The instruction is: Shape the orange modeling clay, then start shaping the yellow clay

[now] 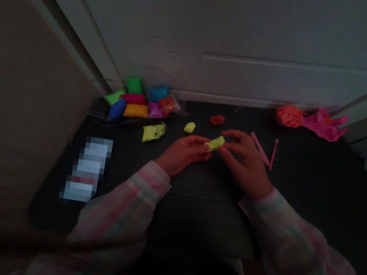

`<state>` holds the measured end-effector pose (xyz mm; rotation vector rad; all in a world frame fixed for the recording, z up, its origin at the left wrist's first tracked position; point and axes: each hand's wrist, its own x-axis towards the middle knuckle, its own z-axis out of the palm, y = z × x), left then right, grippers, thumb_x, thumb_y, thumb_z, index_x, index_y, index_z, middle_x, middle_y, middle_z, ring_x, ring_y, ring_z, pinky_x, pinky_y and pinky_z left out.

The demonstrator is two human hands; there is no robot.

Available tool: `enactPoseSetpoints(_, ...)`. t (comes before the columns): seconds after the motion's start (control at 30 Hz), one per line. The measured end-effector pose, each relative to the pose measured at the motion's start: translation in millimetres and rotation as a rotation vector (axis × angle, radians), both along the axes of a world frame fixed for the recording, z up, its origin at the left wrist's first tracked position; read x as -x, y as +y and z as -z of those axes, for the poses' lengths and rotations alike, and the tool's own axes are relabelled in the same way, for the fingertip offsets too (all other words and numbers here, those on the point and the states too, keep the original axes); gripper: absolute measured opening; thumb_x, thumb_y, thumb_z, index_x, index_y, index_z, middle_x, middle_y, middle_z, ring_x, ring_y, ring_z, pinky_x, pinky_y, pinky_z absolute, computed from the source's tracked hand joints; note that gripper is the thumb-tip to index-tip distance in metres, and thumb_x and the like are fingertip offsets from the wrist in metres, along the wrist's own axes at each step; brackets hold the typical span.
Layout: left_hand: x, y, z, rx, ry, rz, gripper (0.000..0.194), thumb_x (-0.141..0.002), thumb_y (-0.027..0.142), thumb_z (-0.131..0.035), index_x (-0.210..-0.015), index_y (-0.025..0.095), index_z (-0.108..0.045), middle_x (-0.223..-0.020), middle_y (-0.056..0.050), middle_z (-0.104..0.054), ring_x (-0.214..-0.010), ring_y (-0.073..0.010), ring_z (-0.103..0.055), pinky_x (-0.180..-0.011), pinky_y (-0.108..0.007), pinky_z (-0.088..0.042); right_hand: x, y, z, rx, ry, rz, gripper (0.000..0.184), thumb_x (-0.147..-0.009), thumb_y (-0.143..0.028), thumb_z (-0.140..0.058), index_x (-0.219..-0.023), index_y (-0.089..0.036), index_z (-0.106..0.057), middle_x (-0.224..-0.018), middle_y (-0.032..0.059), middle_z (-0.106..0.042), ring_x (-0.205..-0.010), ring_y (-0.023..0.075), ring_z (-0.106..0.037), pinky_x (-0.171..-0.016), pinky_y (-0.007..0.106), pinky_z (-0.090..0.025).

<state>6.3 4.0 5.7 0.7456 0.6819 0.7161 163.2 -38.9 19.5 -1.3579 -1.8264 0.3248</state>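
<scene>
Both my hands meet over a dark mat [195, 195] and pinch one piece of yellow-green clay [215, 143]. My left hand [184, 153] grips its left end with closed fingers. My right hand [247, 160] holds its right end between thumb and fingertips. A small yellow-green lump [189, 127] lies just beyond my left hand. A yellow-green clay packet [153, 132] lies further left. A red clay lump [217, 119] sits behind the hands. Two pink modelling sticks [265, 151] lie beside my right hand.
A clear bag of several coloured clay packets [138, 101] rests at the back left by a white door [254, 42]. Orange clay [289, 115] and crumpled pink wrapping [325, 124] lie at the back right. A blurred-out item [87, 169] sits at the mat's left edge.
</scene>
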Motion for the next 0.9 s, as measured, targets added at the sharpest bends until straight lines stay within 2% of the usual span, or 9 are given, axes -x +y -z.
enactPoseSetpoints(0.23, -1.6, -0.6, -0.1, 0.002, -0.005, 0.024, 0.016, -0.063, 0.011, -0.062, -0.079, 0.013, -0.059, -0.079, 0.000, -0.061, -0.072, -0.0078, -0.056, -0.078, -0.029, -0.042, 4.0, 1.3, 2.6, -0.017, 0.014, 0.076, 0.011, -0.067, -0.031, -0.062, -0.071, -0.022, -0.057, -0.094, 0.0040, -0.055, -0.092, 0.0211, -0.050, -0.082, 0.041, -0.040)
enactPoseSetpoints(0.4, -1.7, -0.8, 0.8, -0.011, -0.034, 0.016, 0.016, -0.063, 0.011, -0.062, -0.079, 0.014, -0.059, -0.079, 0.000, -0.061, -0.070, -0.0074, -0.057, -0.078, -0.029, -0.042, 3.3, 1.4, 2.6, -0.023, 0.032, 0.054, 0.005, -0.071, -0.026, -0.057, -0.074, -0.022, -0.058, -0.095, 0.0044, -0.055, -0.092, 0.0193, -0.050, -0.083, 0.039, -0.040)
enactPoseSetpoints(0.6, -0.2, 1.0, 2.0, 0.004, -0.043, -0.018, 0.017, -0.063, 0.010, -0.063, -0.079, 0.014, -0.059, -0.082, 0.000, -0.062, -0.071, -0.0076, -0.057, -0.079, -0.029, -0.042, 0.4, 1.1, 1.1, -0.014, 0.045, 0.010, 0.012, -0.078, -0.025, -0.048, -0.079, -0.024, -0.060, -0.099, 0.0036, -0.054, -0.093, 0.0184, -0.049, -0.082, 0.040, -0.041)
enactPoseSetpoints(0.77, -2.2, -0.9, 0.6, -0.030, -0.045, -0.048, 0.017, -0.063, 0.012, -0.063, -0.079, 0.014, -0.060, -0.084, -0.001, -0.062, -0.078, -0.0096, -0.057, -0.081, -0.030, -0.040, 2.5, 1.4, 2.5, -0.018, 0.041, 0.064, 0.011, -0.070, -0.032, -0.058, -0.076, -0.023, -0.059, -0.095, 0.0041, -0.054, -0.094, 0.0200, -0.050, -0.084, 0.041, -0.040)
enactPoseSetpoints(0.9, -4.1, -2.4, -0.7, -0.057, -0.026, -0.090, 0.016, -0.061, 0.012, -0.064, -0.076, 0.014, -0.060, -0.079, 0.000, -0.062, -0.076, -0.0091, -0.057, -0.082, -0.031, -0.040, 3.0, 2.4, 4.8, -0.030, 0.030, 0.101, 0.008, -0.070, -0.030, -0.059, -0.075, -0.023, -0.059, -0.094, 0.0039, -0.054, -0.093, 0.0204, -0.050, -0.083, 0.042, -0.040)
